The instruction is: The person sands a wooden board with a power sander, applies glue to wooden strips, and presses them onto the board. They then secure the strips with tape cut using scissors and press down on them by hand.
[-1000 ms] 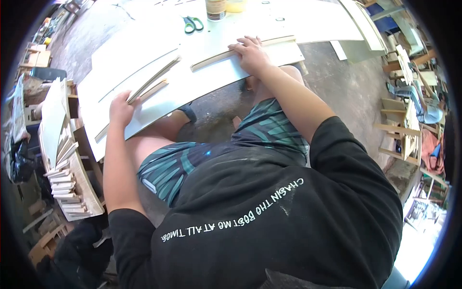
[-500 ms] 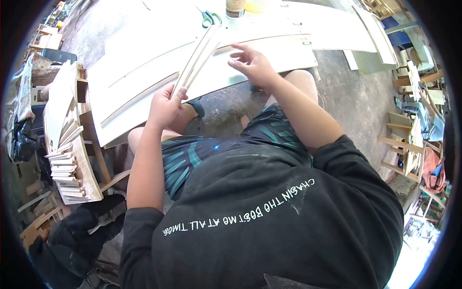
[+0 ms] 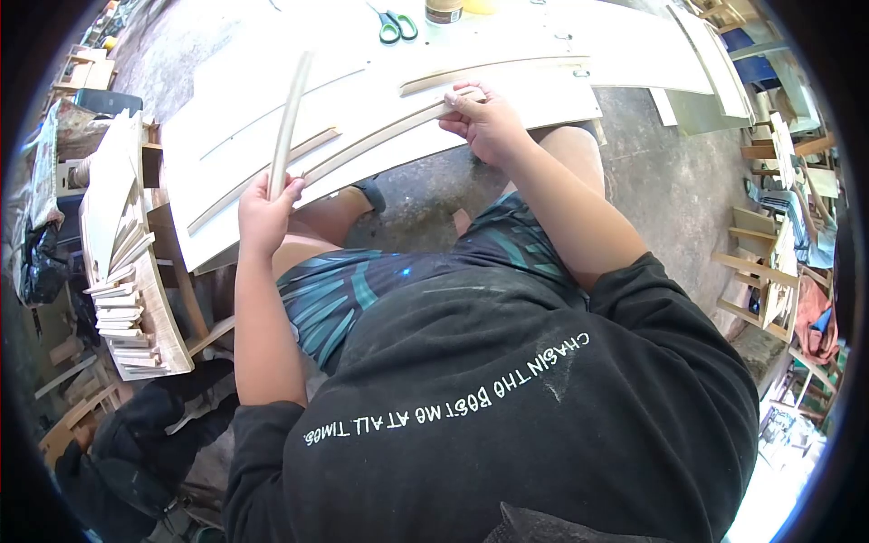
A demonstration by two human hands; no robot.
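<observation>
Head view: the left hand (image 3: 265,217) is gripping a pale strip (image 3: 291,122) by its lower end, the strip standing raised over the white board (image 3: 543,105). The right hand (image 3: 489,127) is pinching one end of a second strip (image 3: 380,137), which is running close along the board's near edge; whether its other end is touching the left hand cannot be told. Scissors (image 3: 398,27) are lying well apart, leaving open surface between. Concrete floor (image 3: 425,195) is showing below the near edge.
</observation>
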